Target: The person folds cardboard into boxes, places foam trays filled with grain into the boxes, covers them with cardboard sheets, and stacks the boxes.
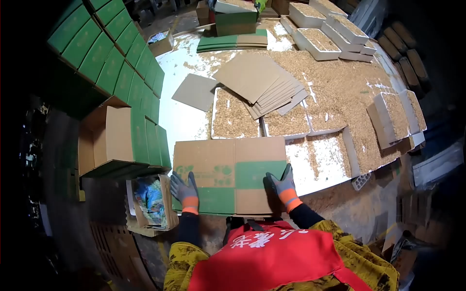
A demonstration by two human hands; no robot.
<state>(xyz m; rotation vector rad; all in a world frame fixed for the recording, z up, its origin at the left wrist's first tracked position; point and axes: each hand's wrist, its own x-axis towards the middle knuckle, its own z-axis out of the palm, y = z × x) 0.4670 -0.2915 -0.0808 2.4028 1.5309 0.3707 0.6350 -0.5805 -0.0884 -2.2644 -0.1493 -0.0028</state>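
Observation:
A flattened cardboard box, brown with green panels, lies at the table's near edge in front of my body. My left hand, in a grey glove with an orange cuff, rests on its left side with the fingers apart. On the box's right edge is my right hand, gloved alike, thumb and fingers spread. Beyond the box, a fanned pile of brown cardboard sheets lies across white trays filled with brown shavings.
Green boxes are stacked at the left, near an open box and a carton of blue packets. Filled trays stand far right. Across the table, a person's gloved hand is beside a green box.

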